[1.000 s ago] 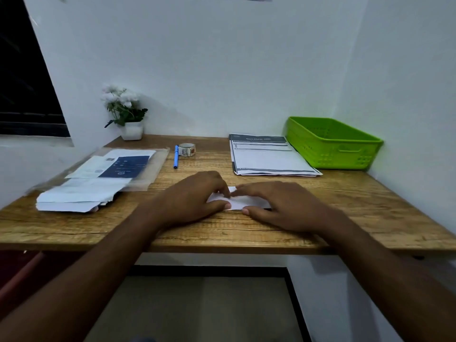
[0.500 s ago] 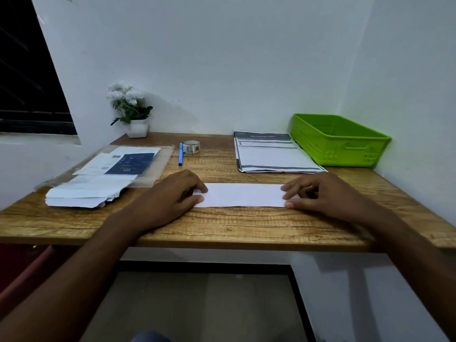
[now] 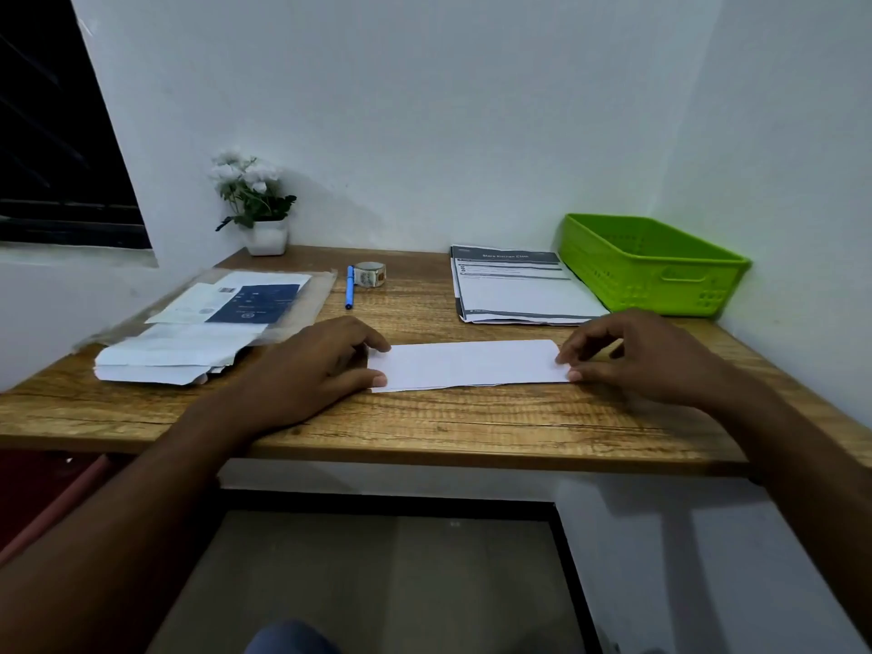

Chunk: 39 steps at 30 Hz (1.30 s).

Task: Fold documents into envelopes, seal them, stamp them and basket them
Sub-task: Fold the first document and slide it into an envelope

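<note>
**Creasing the folded sheet, hands at its two ends**

At far left a pile of envelopes lies on the desk, with a clear sleeve of papers behind it and a plant in the corner. A pen and a small roll sit further back, near the middle.

The left hand rests on the left end of the sheet. Its fingers are relaxed and its thumb presses the near corner flat. The sheet lies as a long folded strip on the near part of the desk, between the two hands. Behind it is the stack of unfolded documents.

The right hand meets the strip's right end with curled fingers, thumb at the near corner. Whether it pinches the edge or only presses on it I cannot tell. The basket stands in the right corner, and nothing shows inside it.

The step looks like setting the crease. The near edge is slightly uneven, so the layers should be squared up before pressing hard. Keep the left thumb as an anchor, run the fingertips firmly along the fold, and check the strip is narrow enough for an envelope.

A second ago both hands met over the middle and hid most of the strip. They have since slid apart to its ends, leaving its full length bare.
</note>
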Each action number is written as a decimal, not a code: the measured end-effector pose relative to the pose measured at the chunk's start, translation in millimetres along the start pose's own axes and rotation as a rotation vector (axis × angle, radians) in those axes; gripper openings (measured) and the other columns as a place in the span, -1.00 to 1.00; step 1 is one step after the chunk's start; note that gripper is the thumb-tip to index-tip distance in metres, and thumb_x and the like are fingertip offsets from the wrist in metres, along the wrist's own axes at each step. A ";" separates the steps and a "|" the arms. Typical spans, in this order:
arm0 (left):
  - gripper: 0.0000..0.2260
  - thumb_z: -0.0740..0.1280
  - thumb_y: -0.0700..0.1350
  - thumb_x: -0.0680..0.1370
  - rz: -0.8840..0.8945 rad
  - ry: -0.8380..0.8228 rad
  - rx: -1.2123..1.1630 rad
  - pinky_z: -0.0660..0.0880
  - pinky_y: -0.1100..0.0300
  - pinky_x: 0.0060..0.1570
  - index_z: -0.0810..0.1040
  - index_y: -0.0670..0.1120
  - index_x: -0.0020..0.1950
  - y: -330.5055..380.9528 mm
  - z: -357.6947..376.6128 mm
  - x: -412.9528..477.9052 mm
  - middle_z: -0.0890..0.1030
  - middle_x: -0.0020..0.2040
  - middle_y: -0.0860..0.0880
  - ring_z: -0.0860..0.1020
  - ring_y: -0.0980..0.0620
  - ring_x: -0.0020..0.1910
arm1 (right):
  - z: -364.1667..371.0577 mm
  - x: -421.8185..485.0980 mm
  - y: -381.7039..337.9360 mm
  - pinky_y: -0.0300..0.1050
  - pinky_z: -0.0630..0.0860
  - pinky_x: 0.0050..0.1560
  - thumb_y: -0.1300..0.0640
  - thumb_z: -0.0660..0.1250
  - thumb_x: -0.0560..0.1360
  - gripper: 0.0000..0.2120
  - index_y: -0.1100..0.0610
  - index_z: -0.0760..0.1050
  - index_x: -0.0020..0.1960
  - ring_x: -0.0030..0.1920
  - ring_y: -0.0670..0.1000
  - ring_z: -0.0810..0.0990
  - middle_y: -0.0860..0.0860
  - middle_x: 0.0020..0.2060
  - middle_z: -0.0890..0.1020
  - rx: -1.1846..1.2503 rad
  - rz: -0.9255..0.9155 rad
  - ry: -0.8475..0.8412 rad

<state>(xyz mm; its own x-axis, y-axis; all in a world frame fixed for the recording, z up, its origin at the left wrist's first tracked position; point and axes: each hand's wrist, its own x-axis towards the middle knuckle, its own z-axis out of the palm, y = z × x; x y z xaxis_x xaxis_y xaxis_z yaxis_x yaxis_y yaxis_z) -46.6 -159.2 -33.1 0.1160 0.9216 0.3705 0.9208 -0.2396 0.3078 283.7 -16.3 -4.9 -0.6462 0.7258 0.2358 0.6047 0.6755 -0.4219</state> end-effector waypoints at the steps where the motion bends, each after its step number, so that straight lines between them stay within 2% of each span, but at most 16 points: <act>1: -0.72 0.35 0.14 0.49 0.024 0.008 0.002 0.38 0.37 -0.02 0.47 0.14 0.18 -0.2 -3.0 -3.1 0.48 0.06 0.24 0.45 0.30 0.05 | 1.9 2.1 -3.0 0.04 0.59 -0.08 0.04 0.52 0.36 -0.81 -0.25 0.63 -0.16 -0.16 -0.28 0.63 -0.28 -0.21 0.68 -0.020 -0.012 0.034; 4: -0.64 0.29 0.25 0.47 0.140 0.049 0.023 0.38 0.37 0.12 0.50 0.13 0.19 -1.3 -13.2 -16.7 0.50 0.15 0.23 0.44 0.28 0.17 | 8.2 11.3 -17.6 -0.05 0.54 -0.22 0.03 0.48 0.40 -0.82 -0.29 0.61 -0.20 -0.23 -0.23 0.59 -0.30 -0.25 0.65 -0.065 -0.074 0.133; 8: -0.65 0.26 0.19 0.47 0.146 0.124 0.121 0.44 0.19 0.12 0.56 0.06 0.15 -13.1 -33.8 -39.5 0.54 0.14 0.13 0.48 0.18 0.16 | 17.9 29.3 -48.8 -0.04 0.54 -0.17 0.00 0.46 0.42 -0.88 -0.22 0.61 -0.22 -0.26 -0.19 0.57 -0.36 -0.24 0.62 -0.083 -0.152 0.121; 10: -0.63 0.30 0.19 0.44 0.120 0.165 0.140 0.46 0.19 0.12 0.58 0.00 0.12 -25.1 -48.0 -53.2 0.58 0.11 0.07 0.50 0.19 0.14 | 24.6 39.8 -66.8 -0.06 0.54 -0.14 0.01 0.46 0.41 -0.90 -0.20 0.61 -0.20 -0.25 -0.18 0.57 -0.36 -0.23 0.62 -0.082 -0.194 0.095; 13: -0.57 0.36 0.25 0.36 -0.002 0.246 0.156 0.38 0.35 0.15 0.60 -0.02 0.07 -50.6 -73.8 -81.2 0.59 0.07 0.07 0.47 0.31 0.12 | 42.0 56.8 -98.7 -0.11 0.51 -0.16 0.01 0.44 0.42 -0.93 -0.18 0.62 -0.15 -0.26 -0.20 0.57 -0.31 -0.21 0.64 -0.100 -0.313 0.070; 16: -0.56 0.48 0.30 0.28 -0.179 0.281 0.209 0.46 0.12 0.08 0.59 0.05 0.00 -80.2 -90.6 -106.0 0.60 0.04 0.05 0.55 0.07 0.06 | 64.7 73.9 -134.8 -0.26 0.35 -0.27 0.01 0.41 0.45 -0.93 -0.18 0.61 -0.12 -0.29 -0.24 0.55 -0.33 -0.21 0.61 -0.099 -0.489 0.096; 17: -0.57 0.52 0.28 0.26 -0.225 0.283 0.204 0.46 0.14 0.06 0.59 0.07 -0.02 -87.6 -93.3 -111.7 0.60 0.03 0.07 0.55 0.05 0.04 | 72.7 79.5 -147.4 -0.33 0.30 -0.29 0.02 0.41 0.46 -0.92 -0.17 0.62 -0.11 -0.31 -0.28 0.53 -0.32 -0.21 0.61 -0.092 -0.557 0.098; 19: -0.60 0.56 0.24 0.22 -0.284 0.300 0.143 0.43 0.31 0.02 0.59 0.10 -0.07 -98.3 -94.2 -120.9 0.59 0.02 0.17 0.52 0.17 0.01 | 89.2 90.7 -172.8 -0.40 0.24 -0.30 0.03 0.40 0.47 -0.91 -0.14 0.63 -0.05 -0.28 -0.41 0.48 -0.28 -0.18 0.62 -0.095 -0.664 0.069; 21: -0.66 0.60 0.11 0.23 -0.314 0.343 0.085 0.37 0.49 -0.04 0.57 0.15 -0.10 -104.5 -91.2 -125.0 0.57 0.04 0.21 0.49 0.29 -0.02 | 104.5 103.1 -194.6 -0.37 0.24 -0.29 -0.01 0.38 0.49 -0.88 -0.13 0.62 0.02 -0.23 -0.44 0.46 -0.23 -0.10 0.66 -0.160 -0.735 0.037; 22: -0.68 0.59 0.06 0.23 -0.326 0.361 0.067 0.38 0.48 -0.04 0.57 0.15 -0.10 -106.6 -89.5 -124.7 0.58 0.03 0.19 0.50 0.29 -0.01 | 111.4 109.3 -203.0 -0.32 0.28 -0.28 -0.04 0.37 0.50 -0.85 -0.13 0.61 0.06 -0.17 -0.39 0.49 -0.22 -0.06 0.65 -0.211 -0.770 0.029; 24: -0.66 0.56 0.05 0.22 -0.356 0.370 0.041 0.44 0.36 -0.03 0.59 0.11 -0.06 -108.6 -88.5 -123.9 0.59 0.05 0.15 0.51 0.20 0.01 | 124.4 119.0 -216.3 -0.19 0.38 -0.22 -0.10 0.35 0.50 -0.78 -0.13 0.58 0.14 0.00 -0.23 0.55 -0.20 0.02 0.63 -0.310 -0.830 0.021; 26: -0.61 0.56 0.05 0.21 -0.381 0.378 0.015 0.45 0.31 -0.02 0.60 0.08 -0.01 -110.1 -88.9 -123.9 0.58 0.08 0.13 0.51 0.15 0.02 | 133.6 125.5 -222.5 -0.16 0.37 -0.21 -0.12 0.35 0.50 -0.74 -0.12 0.56 0.16 0.05 -0.15 0.56 -0.18 0.05 0.60 -0.367 -0.872 0.029; 30: -0.54 0.55 0.10 0.18 -0.400 0.397 -0.021 0.48 0.13 0.07 0.61 0.05 0.05 -110.2 -90.0 -124.5 0.58 0.12 0.12 0.51 0.08 0.11 | 142.0 128.5 -222.0 -0.15 0.45 -0.28 -0.05 0.34 0.53 -0.83 -0.06 0.64 0.05 -0.08 -0.12 0.59 -0.14 -0.03 0.64 -0.319 -0.941 0.107; 32: -0.54 0.56 0.07 0.19 -0.398 0.408 -0.028 0.47 0.17 0.03 0.61 0.04 0.06 -108.2 -90.1 -124.1 0.58 0.13 0.10 0.50 0.07 0.11 | 145.1 128.4 -221.2 -0.16 0.47 -0.35 -0.03 0.34 0.52 -0.87 -0.06 0.66 -0.03 -0.16 -0.12 0.61 -0.14 -0.11 0.66 -0.265 -0.958 0.161; 35: -0.58 0.58 -0.04 0.25 -0.395 0.415 -0.008 0.40 0.31 -0.05 0.61 -0.01 0.08 -108.1 -88.4 -122.8 0.58 0.13 0.07 0.48 0.07 0.09 | 150.0 128.1 -221.4 -0.27 0.29 -0.42 -0.02 0.35 0.49 -0.86 -0.05 0.66 -0.03 -0.24 -0.09 0.60 -0.13 -0.12 0.66 -0.256 -0.978 0.166; 39: -0.54 0.56 0.21 0.24 -0.405 0.392 -0.064 0.48 0.11 0.05 0.61 0.08 0.06 -114.5 -90.5 -127.7 0.59 0.12 0.12 0.51 0.06 0.12 | 155.3 128.5 -225.6 -0.34 0.09 -0.45 0.02 0.36 0.48 -0.88 -0.03 0.66 -0.05 -0.34 -0.05 0.58 -0.12 -0.15 0.65 -0.277 -1.044 0.223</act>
<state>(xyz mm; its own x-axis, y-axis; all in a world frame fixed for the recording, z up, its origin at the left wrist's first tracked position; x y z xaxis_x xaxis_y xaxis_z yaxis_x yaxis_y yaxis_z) -200.6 -277.1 -36.3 -0.3997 0.7645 0.5058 0.8372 0.0798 0.5410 -8.0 -95.6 -15.4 -0.8184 -0.2302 0.5265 -0.0882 0.9557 0.2807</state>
